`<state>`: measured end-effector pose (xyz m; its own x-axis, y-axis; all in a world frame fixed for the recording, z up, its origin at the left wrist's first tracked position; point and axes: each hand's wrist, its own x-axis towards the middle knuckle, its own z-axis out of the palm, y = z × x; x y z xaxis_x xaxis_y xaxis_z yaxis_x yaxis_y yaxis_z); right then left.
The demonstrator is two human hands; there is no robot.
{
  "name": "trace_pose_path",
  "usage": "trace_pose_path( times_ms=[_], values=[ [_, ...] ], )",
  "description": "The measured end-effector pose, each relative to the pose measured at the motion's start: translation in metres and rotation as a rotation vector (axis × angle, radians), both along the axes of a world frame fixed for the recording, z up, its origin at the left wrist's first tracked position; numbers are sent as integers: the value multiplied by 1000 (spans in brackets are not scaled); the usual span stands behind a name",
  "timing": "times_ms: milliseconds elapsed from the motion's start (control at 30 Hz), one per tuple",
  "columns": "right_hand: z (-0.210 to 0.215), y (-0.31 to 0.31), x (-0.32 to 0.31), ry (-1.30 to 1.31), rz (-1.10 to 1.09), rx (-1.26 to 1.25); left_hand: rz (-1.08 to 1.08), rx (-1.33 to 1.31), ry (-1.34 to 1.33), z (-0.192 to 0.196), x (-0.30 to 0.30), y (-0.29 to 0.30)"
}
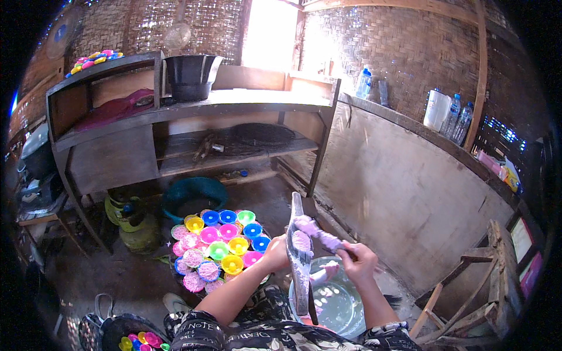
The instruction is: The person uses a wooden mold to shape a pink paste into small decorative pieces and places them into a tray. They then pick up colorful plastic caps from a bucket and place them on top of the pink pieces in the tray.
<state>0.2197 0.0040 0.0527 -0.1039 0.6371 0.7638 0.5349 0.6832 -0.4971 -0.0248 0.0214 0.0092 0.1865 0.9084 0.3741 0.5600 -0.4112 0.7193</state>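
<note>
My left hand [276, 255] grips the left edge of a long, narrow wooden board [301, 286], standing almost upright in front of me; some of its fingers are hidden. Lilac paste [302, 241] is smeared on the board's face. My right hand [359, 261] is closed around the dark end of a stick-like tool [325, 238] thickly coated in lilac paste, its far end at the board. Below is a translucent basin [353, 316] with watery liquid and a lump of lilac paste [329, 270]. Left of the board, many small coloured cups [228, 233] stand packed together, several topped with pink shreds [193, 257].
A dark bucket [96, 327] with more coloured cups is at lower left. Green gas cylinders [137, 231] and a teal basin [194, 199] stand by the wooden shelf unit [111, 161]. At right are a low wall [398, 175] and a wooden frame [468, 304].
</note>
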Motion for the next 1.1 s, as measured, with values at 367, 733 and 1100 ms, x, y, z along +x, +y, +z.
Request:
trace_pose_path(
  times_ms=[367, 733, 1100],
  values=[
    [13, -11, 48, 361, 376, -388, -542, -144, -879, 7, -56, 13],
    [-12, 34, 10, 53, 627, -478, -832, 92, -1245, 64, -68, -13],
    [-35, -11, 43, 245, 450, -573, -414, 276, -1038, 51, -77, -3]
  ],
)
